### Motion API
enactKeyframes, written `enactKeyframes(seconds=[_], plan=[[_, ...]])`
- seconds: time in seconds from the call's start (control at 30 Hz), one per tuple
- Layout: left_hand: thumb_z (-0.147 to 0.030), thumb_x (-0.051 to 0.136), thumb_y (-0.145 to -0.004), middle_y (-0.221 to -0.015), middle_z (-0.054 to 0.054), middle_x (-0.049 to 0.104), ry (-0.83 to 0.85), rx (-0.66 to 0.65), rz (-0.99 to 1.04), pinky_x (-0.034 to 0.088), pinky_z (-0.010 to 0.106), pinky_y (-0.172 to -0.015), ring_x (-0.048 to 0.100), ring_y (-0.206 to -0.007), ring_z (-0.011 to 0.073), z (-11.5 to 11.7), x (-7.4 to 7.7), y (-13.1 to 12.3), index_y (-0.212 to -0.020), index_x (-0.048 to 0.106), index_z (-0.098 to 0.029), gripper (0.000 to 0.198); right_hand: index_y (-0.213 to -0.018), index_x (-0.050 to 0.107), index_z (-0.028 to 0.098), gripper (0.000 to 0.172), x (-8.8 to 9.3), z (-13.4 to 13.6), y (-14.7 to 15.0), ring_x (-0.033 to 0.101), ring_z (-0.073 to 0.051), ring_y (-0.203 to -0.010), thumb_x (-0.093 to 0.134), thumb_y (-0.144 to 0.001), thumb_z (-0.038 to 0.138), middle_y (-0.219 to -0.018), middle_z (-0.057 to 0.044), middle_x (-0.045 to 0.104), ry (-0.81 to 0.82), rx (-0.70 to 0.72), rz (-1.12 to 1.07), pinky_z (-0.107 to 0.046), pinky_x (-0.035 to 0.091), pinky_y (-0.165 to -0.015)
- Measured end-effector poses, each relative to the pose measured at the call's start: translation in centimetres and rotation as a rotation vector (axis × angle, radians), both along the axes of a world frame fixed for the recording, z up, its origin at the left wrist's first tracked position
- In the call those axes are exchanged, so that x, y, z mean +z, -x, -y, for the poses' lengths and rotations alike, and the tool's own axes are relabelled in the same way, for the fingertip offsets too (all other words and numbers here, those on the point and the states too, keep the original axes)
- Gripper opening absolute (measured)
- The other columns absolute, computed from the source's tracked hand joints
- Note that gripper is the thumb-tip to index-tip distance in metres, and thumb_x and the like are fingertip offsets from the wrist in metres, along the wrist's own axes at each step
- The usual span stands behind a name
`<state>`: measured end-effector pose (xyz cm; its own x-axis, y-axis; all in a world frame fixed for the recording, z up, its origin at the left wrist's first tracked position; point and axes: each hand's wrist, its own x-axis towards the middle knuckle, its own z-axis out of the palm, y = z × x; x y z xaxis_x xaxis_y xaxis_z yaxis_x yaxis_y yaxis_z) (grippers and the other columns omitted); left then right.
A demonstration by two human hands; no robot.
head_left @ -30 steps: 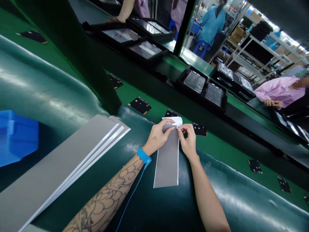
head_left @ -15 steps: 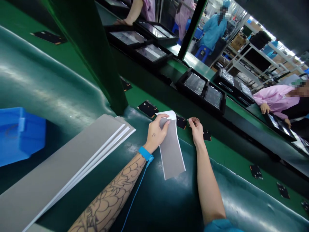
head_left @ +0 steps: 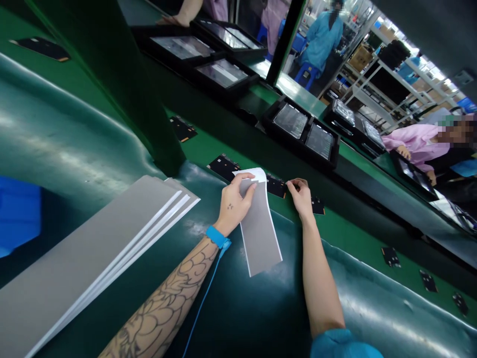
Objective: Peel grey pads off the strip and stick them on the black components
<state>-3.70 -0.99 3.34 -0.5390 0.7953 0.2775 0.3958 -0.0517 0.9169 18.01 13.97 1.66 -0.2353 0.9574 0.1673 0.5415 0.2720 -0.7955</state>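
My left hand (head_left: 235,200), with a blue band at its wrist, pinches the upper part of a grey sheet with white backing (head_left: 261,231). The white top end curls over, and the lower part hangs down toward me. The thumb and fingers of my right hand (head_left: 300,195) are pinched together beside the right end of a black circuit board (head_left: 276,186). Whether a small piece is between those fingertips, I cannot make out. That board lies on the green belt (head_left: 346,238), its left part behind the sheet. Another circuit board (head_left: 222,166) lies left of it.
Long grey sheets (head_left: 93,238) are stacked at left, near a blue bin (head_left: 18,214). A dark green post (head_left: 145,99) rises beside the belt. Black trays (head_left: 301,129) with flat panels stand beyond. Several co-workers are behind, one in a pink sleeve (head_left: 413,141) at right.
My view has shifted slightly. Against the post, the circuit boards have moved right along the belt. My right fingertips are a little closer to the board's end; my left hand still holds the grey sheet.
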Motion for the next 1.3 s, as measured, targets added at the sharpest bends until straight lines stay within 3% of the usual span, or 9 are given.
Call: enactKeyframes(seconds=[0.1,0.27,0.4,0.67,0.77,0.83,0.93,1.03,1.3], plan=[[-0.024,0.07,-0.099,-0.099,0.001,0.078,-0.007,0.003,-0.004,0.039,0.031,-0.057,0.044,-0.05,0.0102,0.0,-0.1,0.1,-0.117,0.071,-0.024,0.018,-0.1,0.079,0.02,0.046,-0.2,-0.1,-0.3,0.061,-0.031,-0.12,0.068,-0.093,0.064,-0.126,-0.015,0.066,0.003,0.007,0.031,-0.047,0.049,-0.107],[-0.023,0.071,-0.098,-0.118,0.005,0.079,-0.035,0.006,-0.003,0.048,0.033,-0.071,0.067,-0.076,0.0179,-0.1,-0.1,0.1,-0.118,0.07,-0.023,0.02,-0.099,0.08,0.021,0.045,-0.2,0.0,-0.5,0.059,-0.033,-0.125,0.068,-0.094,0.064,-0.125,-0.015,0.065,0.004,0.025,0.07,-0.051,0.043,-0.117],[-0.025,0.071,-0.098,-0.112,0.004,0.079,-0.004,0.005,-0.004,0.044,0.032,-0.064,0.057,-0.06,0.0135,-0.1,-0.1,0.0,-0.118,0.07,-0.023,0.02,-0.098,0.08,0.021,0.041,-0.2,0.2,-0.7,0.056,-0.034,-0.127,0.068,-0.096,0.061,-0.127,-0.015,0.064,-0.001,0.018,0.101,-0.052,0.04,-0.12],[-0.025,0.071,-0.098,-0.101,0.003,0.078,0.008,0.003,-0.024,0.041,0.031,-0.059,0.052,-0.055,0.0131,0.0,0.0,0.1,-0.117,0.071,-0.024,0.019,-0.097,0.071,0.021,0.026,-0.6,0.4,-0.9,0.057,-0.032,-0.116,0.071,-0.094,0.047,-0.118,-0.014,0.064,-0.105,-0.04,0.152,-0.051,0.046,-0.109],[-0.028,0.073,-0.098,-0.108,0.005,0.079,0.0,-0.02,-0.015,0.049,0.033,-0.067,0.066,-0.071,0.0189,0.0,-0.1,0.0,-0.117,0.07,-0.024,0.02,-0.102,0.065,0.022,0.023,0.3,1.9,-0.1,0.06,-0.027,-0.103,0.071,-0.096,0.044,-0.11,-0.01,0.065,-0.213,-0.11,0.037,-0.045,0.051,-0.098],[-0.028,0.076,-0.096,-0.117,0.006,0.08,-0.016,-0.044,-0.015,0.055,0.037,-0.079,0.074,-0.09,0.0247,0.0,-0.1,0.0,-0.118,0.07,-0.024,0.023,-0.105,0.066,0.023,0.018,1.3,3.6,1.0,0.062,-0.025,-0.102,0.066,-0.102,0.041,-0.11,-0.009,0.066,-0.31,-0.051,-0.043,-0.043,0.052,-0.095],[-0.027,0.08,-0.093,-0.123,0.008,0.079,-0.038,-0.072,-0.024,0.058,0.042,-0.092,0.076,-0.109,0.0298,-0.1,0.0,0.0,-0.119,0.069,-0.024,0.028,-0.111,0.072,0.025,0.015,2.5,6.2,2.8,0.066,-0.025,-0.107,0.063,-0.108,0.036,-0.111,-0.008,0.069,-0.396,0.157,-0.084,-0.043,0.054,-0.095],[-0.025,0.08,-0.093,-0.123,0.008,0.079,-0.057,-0.092,-0.017,0.058,0.043,-0.098,0.076,-0.112,0.0293,0.0,0.1,-0.1,-0.119,0.068,-0.023,0.029,-0.112,0.077,0.028,0.013,3.0,7.5,4.2,0.068,-0.026,-0.107,0.066,-0.107,0.034,-0.108,-0.008,0.069,-0.431,0.263,-0.066,-0.046,0.056,-0.097],[-0.022,0.077,-0.092,-0.118,0.006,0.079,-0.08,-0.139,0.022,0.059,0.038,-0.096,0.076,-0.114,0.027,0.1,0.4,-0.4,-0.115,0.07,-0.023,0.024,-0.108,0.078,0.028,0.011,2.5,7.4,4.6,0.07,-0.026,-0.102,0.067,-0.107,0.028,-0.104,-0.007,0.073,-0.492,0.308,-0.025,-0.047,0.057,-0.095]])
